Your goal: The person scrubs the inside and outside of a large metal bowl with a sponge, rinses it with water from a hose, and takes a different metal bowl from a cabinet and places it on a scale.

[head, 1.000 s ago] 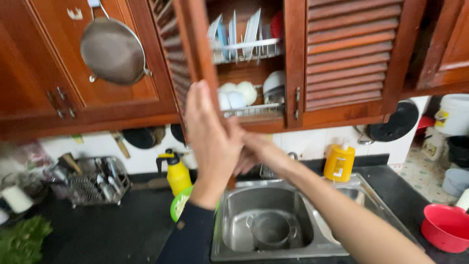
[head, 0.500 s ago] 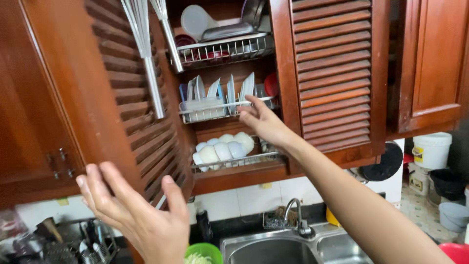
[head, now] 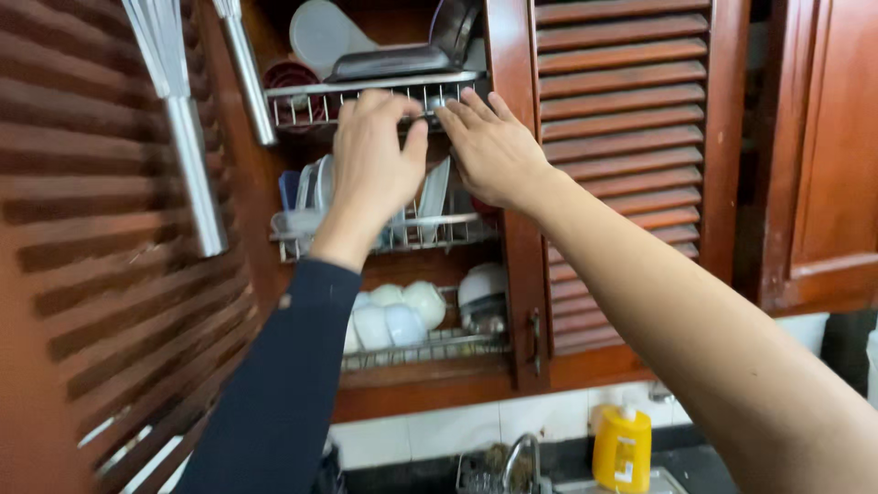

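Both hands reach up to the top wire rack (head: 315,102) in the open cupboard. The left hand (head: 373,165) curls its fingers over the rack's front rail, gripping it. The right hand (head: 494,146) lies just beside it, fingertips on the same rail, loosely bent. A dark pan (head: 393,59) sits just above them; plates (head: 430,197) stand below the hands, white bowls (head: 398,316) lower still.

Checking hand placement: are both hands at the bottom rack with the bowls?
No: the left hand and right hand are at the top rack, above the bowls.

yellow labelled pump bottle (head: 622,450), beside sink
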